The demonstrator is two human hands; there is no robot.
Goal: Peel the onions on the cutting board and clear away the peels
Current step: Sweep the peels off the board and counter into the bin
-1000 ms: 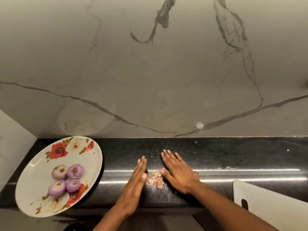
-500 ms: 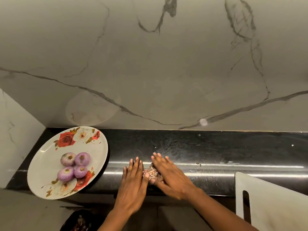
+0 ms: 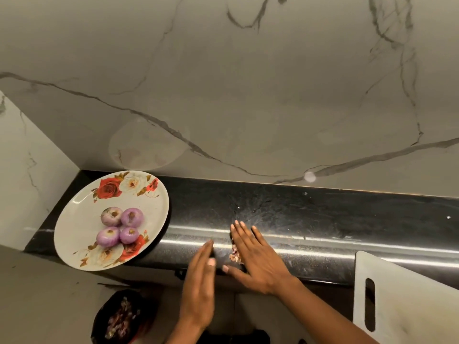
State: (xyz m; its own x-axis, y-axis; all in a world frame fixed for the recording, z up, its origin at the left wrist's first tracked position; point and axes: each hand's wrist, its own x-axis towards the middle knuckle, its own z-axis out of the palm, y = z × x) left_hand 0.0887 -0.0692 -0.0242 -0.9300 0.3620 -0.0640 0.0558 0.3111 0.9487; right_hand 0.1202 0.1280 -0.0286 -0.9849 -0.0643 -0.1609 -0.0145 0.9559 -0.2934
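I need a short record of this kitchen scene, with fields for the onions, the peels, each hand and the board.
onions: four, peeled, on the plate, left end of the counter
peels: small heap near the counter's front edge
left hand: fingers straight, on edge, left of the heap
right hand: flat on the counter, against the heap
board: white, at right
bin: below the counter, holds peels
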